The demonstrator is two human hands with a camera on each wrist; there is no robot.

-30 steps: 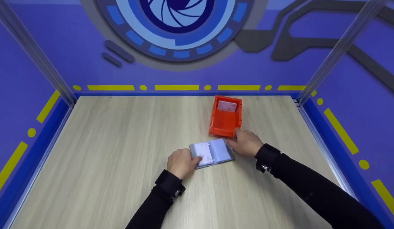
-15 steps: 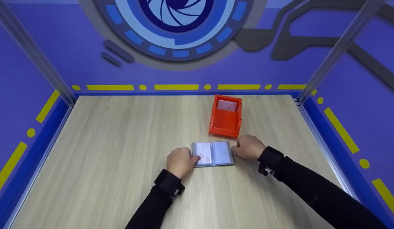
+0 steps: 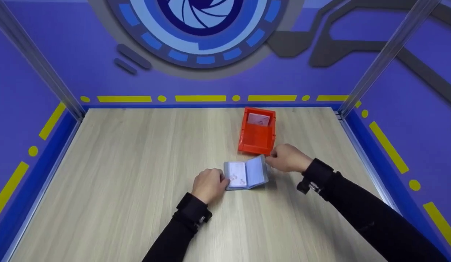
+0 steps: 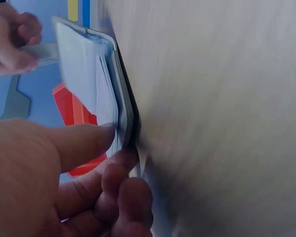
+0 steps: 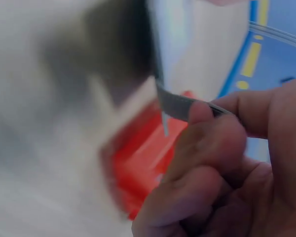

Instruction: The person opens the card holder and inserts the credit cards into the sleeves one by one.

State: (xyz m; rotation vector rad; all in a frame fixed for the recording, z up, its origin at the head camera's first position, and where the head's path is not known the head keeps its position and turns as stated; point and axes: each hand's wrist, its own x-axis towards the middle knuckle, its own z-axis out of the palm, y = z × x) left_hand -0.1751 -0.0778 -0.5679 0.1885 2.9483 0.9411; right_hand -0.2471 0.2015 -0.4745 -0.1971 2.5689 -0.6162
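Observation:
A grey card holder (image 3: 237, 174) with clear sleeves lies opened out on the table, a white card with a pinkish print (image 3: 237, 176) in its left side. Its right half is tilted up off the table. My left hand (image 3: 208, 185) pinches the left edge, thumb on top and fingers beneath, as the left wrist view shows. My right hand (image 3: 288, 158) pinches a short grey strap (image 5: 176, 104) at the right cover's edge between thumb and fingertips. In the left wrist view the cover stands raised with the strap stretched toward my right hand (image 4: 12, 42).
A red open-front bin (image 3: 257, 135) sits just behind the card holder, close to my right hand. A pinkish card (image 3: 258, 119) leans inside against its back wall. Blue-purple panels (image 3: 196, 85) enclose the wooden table (image 3: 138, 153) at the back and sides.
The card holder turned straighter and shifted slightly right. My right hand moved from the bin's front corner down to the strap, then rose, lifting the right cover. The left hand kept its edge grip.

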